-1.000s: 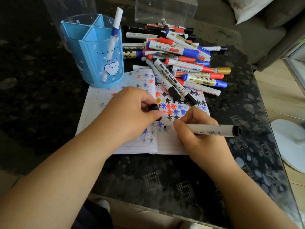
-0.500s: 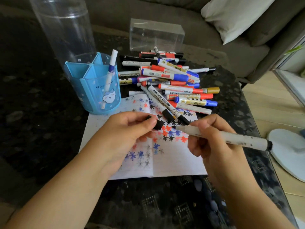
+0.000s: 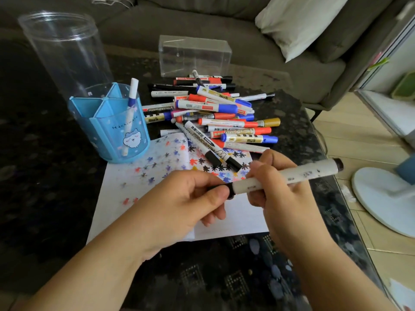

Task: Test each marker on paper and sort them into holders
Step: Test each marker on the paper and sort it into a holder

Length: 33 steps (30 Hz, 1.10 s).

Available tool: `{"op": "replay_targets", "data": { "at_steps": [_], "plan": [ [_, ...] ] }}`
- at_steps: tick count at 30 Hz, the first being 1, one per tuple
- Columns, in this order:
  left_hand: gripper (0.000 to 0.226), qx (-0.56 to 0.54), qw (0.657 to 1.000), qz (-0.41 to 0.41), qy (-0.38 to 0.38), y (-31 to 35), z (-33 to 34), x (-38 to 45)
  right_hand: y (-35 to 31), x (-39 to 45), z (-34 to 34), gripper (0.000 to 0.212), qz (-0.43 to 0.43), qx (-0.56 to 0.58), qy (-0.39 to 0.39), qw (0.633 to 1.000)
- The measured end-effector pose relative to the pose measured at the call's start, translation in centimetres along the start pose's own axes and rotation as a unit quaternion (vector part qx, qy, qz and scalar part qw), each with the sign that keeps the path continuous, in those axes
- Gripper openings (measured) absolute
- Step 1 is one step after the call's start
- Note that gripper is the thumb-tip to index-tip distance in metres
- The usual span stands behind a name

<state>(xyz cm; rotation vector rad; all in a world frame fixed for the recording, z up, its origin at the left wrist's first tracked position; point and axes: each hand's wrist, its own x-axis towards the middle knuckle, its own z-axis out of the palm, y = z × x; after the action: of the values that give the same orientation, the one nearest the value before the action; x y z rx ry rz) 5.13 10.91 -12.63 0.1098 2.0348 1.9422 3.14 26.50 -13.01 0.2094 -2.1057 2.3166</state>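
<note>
While hands (image 3: 226, 198) grip marker (image 3: 285, 176), cap (image 3: 221, 190) pinched

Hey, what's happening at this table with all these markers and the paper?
A person is testing markers. The right hand holds a white marker above the paper, while the left hand pinches its black cap at the marker's tip end, seemingly putting it on. The paper is covered in small coloured star scribbles. A pile of markers waits behind it. One marker stands in the blue holder; the clear cylinder looks empty.
</note>
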Motion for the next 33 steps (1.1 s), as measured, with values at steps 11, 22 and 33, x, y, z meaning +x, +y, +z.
{"op": "replay_targets", "data": {
  "at_steps": [11, 22, 33],
  "plan": [
    [0.013, 0.082, 0.995, 0.059, -0.001, 0.1, 1.3, -0.2, -0.6, -0.9, -0.3, 0.030, 0.032, 0.021, 0.012, 0.999],
    [0.029, 0.357, 0.870, 0.105, 0.322, 4.5, -4.7, -6.5, -7.9, -5.0, 3.4, 0.014, -0.039, -0.269, -0.103, 0.957],
    [0.022, 0.396, 0.750, -0.060, 0.526, -5.2, -11.7, -38.3, -2.0, -17.9, 25.1, 0.055, -0.256, -0.384, -0.450, 0.764]
  ]
}}
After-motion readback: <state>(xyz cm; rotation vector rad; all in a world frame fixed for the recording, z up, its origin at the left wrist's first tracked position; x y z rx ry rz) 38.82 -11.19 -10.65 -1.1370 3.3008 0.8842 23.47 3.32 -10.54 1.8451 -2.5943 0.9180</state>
